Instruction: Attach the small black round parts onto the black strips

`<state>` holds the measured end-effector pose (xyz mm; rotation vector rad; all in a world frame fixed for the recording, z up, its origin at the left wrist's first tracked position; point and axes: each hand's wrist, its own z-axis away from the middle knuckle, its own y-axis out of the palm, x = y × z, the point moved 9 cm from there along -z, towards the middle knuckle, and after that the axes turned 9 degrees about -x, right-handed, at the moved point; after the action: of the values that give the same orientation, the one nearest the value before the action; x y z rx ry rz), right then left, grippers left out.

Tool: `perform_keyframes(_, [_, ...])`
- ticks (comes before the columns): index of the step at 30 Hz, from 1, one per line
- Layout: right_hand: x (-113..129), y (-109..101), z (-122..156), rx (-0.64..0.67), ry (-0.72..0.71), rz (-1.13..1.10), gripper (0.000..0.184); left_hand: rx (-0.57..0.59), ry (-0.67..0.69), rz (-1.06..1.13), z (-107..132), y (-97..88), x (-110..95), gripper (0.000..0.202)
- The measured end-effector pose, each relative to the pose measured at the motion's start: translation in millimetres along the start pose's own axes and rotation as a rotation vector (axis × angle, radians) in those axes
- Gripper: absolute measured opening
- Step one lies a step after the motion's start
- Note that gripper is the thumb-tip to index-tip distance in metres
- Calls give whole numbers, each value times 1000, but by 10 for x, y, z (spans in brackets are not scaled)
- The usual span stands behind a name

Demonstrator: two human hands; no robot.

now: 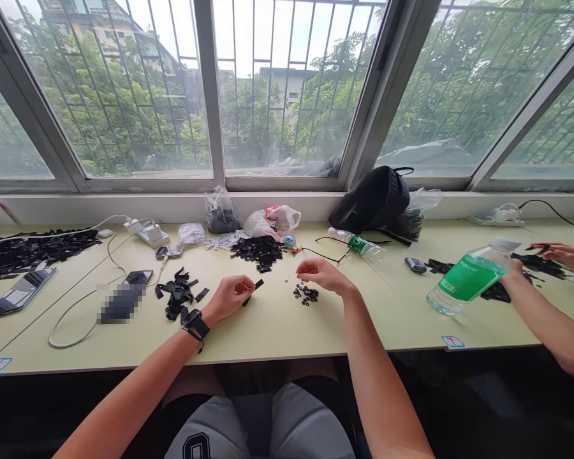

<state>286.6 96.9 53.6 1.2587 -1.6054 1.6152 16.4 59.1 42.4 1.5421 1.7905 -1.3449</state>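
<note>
Your left hand [228, 299] pinches a black strip [252, 292] in its grip; hold it firm. Your right hand [321, 273] is by small black rings [306, 294], grip unclear.

pixelated obj [122, 305], tiny black pcs [306, 294] unclear, co-worker's arm [550, 325] cut off by R edge

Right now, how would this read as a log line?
left hand holds black strip | right hand near black rings | co-worker's hand holds water bottle

You have bright daylight from the windows [277, 95], with soft shadows. The edges bend, and one pixelated patch [122, 303] sits on the table [287, 338]
</note>
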Motion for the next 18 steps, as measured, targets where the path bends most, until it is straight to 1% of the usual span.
perform_keyframes(4, [-91,9,-10,23,19,128,20,-1,1,0,0,-1,6,16])
perform_keyframes(6, [-115,28,-5,51,20,205,19,-2,2,-1,-1,-2,13,16])
perform_keyframes(9, [-96,52,7,79,-4,263,20,-1,6,-4,-2,0,17,16])
perform_keyframes(14, [-71,76,12,76,-30,329,18,-5,9,-4,-6,3,18,15])
perform_keyframes(18, [-59,74,-1,35,-62,349,15,-3,2,-3,-7,3,32,15])
